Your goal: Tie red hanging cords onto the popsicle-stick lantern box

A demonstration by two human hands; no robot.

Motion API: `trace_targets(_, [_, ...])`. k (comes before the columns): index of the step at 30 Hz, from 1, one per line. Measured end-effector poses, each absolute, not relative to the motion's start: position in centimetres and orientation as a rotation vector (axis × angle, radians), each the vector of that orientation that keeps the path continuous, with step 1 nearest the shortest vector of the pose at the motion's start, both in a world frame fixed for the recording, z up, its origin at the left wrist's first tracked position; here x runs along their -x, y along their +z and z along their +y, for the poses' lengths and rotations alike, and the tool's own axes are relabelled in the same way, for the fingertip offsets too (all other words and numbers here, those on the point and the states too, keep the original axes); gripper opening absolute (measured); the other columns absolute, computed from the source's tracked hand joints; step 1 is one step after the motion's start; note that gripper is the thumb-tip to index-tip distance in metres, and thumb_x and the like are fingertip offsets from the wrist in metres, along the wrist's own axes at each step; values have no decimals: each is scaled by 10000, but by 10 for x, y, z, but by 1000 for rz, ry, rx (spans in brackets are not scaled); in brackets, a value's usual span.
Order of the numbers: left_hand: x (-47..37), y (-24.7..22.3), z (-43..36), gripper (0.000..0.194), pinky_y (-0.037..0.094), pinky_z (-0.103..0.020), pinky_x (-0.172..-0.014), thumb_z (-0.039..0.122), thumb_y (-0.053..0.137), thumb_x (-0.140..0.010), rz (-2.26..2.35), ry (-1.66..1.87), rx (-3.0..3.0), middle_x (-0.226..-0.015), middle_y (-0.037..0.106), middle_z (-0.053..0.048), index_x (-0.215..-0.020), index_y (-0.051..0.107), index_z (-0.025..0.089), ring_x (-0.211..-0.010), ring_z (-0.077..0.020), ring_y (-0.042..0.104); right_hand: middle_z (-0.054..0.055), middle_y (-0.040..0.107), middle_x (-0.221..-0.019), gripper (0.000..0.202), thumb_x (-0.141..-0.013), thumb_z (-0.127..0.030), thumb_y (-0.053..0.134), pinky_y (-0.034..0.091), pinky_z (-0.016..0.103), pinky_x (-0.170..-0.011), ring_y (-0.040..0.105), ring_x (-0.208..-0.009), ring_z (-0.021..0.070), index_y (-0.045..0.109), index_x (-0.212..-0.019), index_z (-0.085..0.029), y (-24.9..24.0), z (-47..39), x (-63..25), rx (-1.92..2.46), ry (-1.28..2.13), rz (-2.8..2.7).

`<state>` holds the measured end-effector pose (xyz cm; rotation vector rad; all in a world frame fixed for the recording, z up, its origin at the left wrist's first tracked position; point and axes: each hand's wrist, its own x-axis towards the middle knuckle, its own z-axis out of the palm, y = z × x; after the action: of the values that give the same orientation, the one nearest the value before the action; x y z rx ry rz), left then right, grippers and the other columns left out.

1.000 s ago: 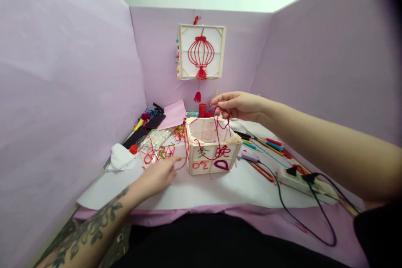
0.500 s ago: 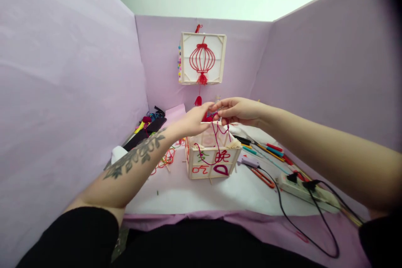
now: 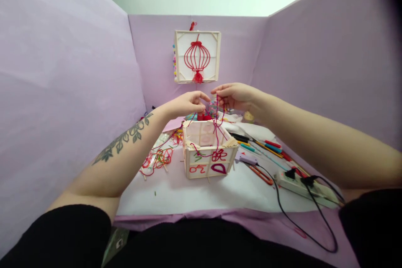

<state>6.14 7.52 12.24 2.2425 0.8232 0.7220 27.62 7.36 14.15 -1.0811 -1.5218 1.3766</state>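
A small box lantern [image 3: 207, 153] of wooden sticks and white paper, with red and green characters on its front, stands on the white sheet [image 3: 194, 192]. Red string [image 3: 216, 127] rises out of it. My right hand [image 3: 235, 95] pinches the string's top end above the box's far side. My left hand [image 3: 185, 104] is raised beside it, fingertips pinched near the same string, almost touching the right hand.
A finished lantern panel [image 3: 197, 56] hangs on the purple back wall. Tangled red and orange cords [image 3: 157, 160] lie left of the box. Pens and sticks [image 3: 264, 146], a glue gun [image 3: 248, 158], a power strip [image 3: 303, 184] with black cables lie right.
My left hand left the cords on the sheet, rose and met the right hand above the box. Both hands then lifted the string a little higher.
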Motion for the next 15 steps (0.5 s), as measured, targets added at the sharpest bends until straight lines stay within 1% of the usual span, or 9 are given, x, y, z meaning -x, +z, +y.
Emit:
trace_targets(2, [-63, 125, 73, 287, 468, -269, -662, 196, 606, -761, 825, 721, -2215, -759, 592, -4, -1043, 572, 163, -707, -133, 596, -9, 568, -611, 155, -793, -82, 624, 509, 254, -604, 538, -540, 95, 624, -921, -168, 151, 74, -273, 1019, 1357, -1567])
trace_targets(4, [-64, 127, 70, 236, 474, -278, -673, 202, 608, -764, 824, 719, -2196, -775, 599, -12, -992, 563, 161, -710, -133, 599, 1, 577, -630, 138, -791, -102, 635, 519, 279, -645, 555, -575, 107, 629, -911, -171, 159, 73, -270, 997, 1303, -1642])
trace_targets(8, [-63, 128, 67, 200, 477, -278, -679, 229, 631, -755, 828, 712, -2192, -793, 602, -21, -929, 554, 166, -724, -134, 599, 13, 628, -729, 148, -747, -141, 705, 530, 311, -742, 606, -712, 132, 635, -864, -198, 169, 69, -264, 916, 1047, -1828])
trace_targets(11, [-61, 128, 66, 221, 475, -266, -670, 261, 631, -767, 831, 682, -2154, -825, 612, -29, -955, 558, 171, -732, -130, 603, 17, 665, -813, 157, -710, -133, 735, 527, 299, -787, 623, -815, 144, 649, -820, -205, 177, 62, -259, 839, 801, -2013])
trace_targets(13, [-60, 128, 65, 266, 473, -262, -668, 289, 636, -773, 812, 655, -2127, -864, 621, -37, -1002, 569, 172, -739, -128, 606, 15, 673, -814, 127, -710, -132, 730, 527, 293, -795, 624, -828, 147, 659, -790, -200, 183, 57, -256, 810, 654, -2115])
trace_targets(15, [-60, 129, 65, 320, 472, -261, -671, 304, 655, -762, 781, 622, -2115, -898, 628, -41, -1044, 579, 172, -748, -129, 607, 11, 673, -791, 102, -715, -127, 715, 530, 282, -769, 622, -800, 143, 665, -775, -193, 190, 54, -255, 800, 520, -2165])
